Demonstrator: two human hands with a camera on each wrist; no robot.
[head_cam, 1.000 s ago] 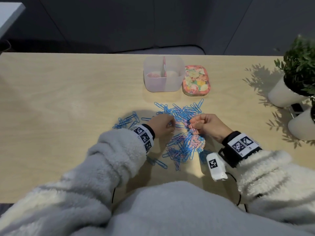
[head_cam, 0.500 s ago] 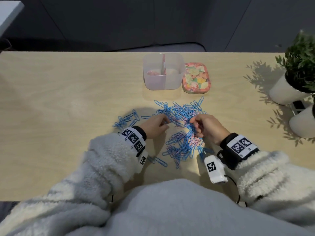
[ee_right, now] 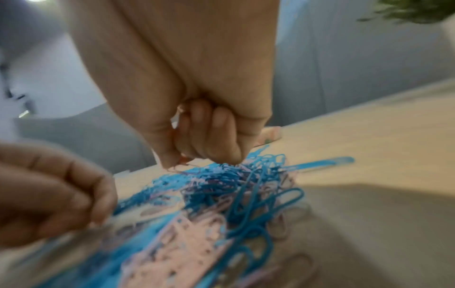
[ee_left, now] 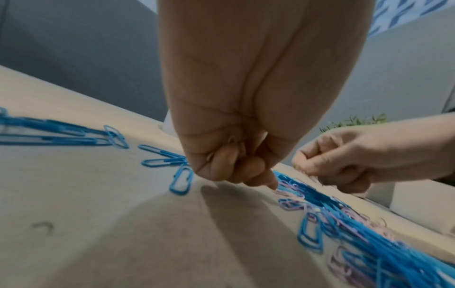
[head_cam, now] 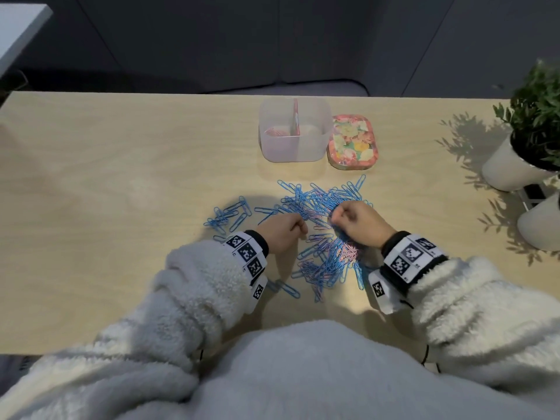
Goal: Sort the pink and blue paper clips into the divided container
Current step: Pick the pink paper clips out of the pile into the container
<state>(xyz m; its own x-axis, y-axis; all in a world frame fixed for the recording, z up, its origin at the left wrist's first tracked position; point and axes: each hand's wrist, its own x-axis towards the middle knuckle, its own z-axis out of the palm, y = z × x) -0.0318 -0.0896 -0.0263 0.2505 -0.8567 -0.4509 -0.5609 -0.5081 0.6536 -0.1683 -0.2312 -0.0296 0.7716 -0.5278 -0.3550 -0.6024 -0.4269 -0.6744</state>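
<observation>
A tangled pile of blue and pink paper clips [head_cam: 321, 237] lies mid-table, also seen in the wrist views [ee_left: 344, 224] [ee_right: 221, 194]. My left hand [head_cam: 301, 228] [ee_left: 269, 181] sits at the pile's left edge, its curled fingers pinching at a pink clip [ee_left: 288, 192]. My right hand [head_cam: 335, 215] [ee_right: 177, 161] hovers over the far part of the pile in a fist, with pink clips poking out between thumb and fingers. The translucent divided container [head_cam: 321, 147] stands beyond the pile, with pink clips in its left compartment.
A floral lid [head_cam: 353, 142] lies right of the container. A loose group of blue clips [head_cam: 228, 215] lies left of my left hand, and a few [head_cam: 286, 287] lie near my left wrist. Two potted plants [head_cam: 515, 165] stand at the right edge.
Both hands stay curled over the pile. The right hand has shifted slightly toward its far part, and the gap between the hands has widened a little.
</observation>
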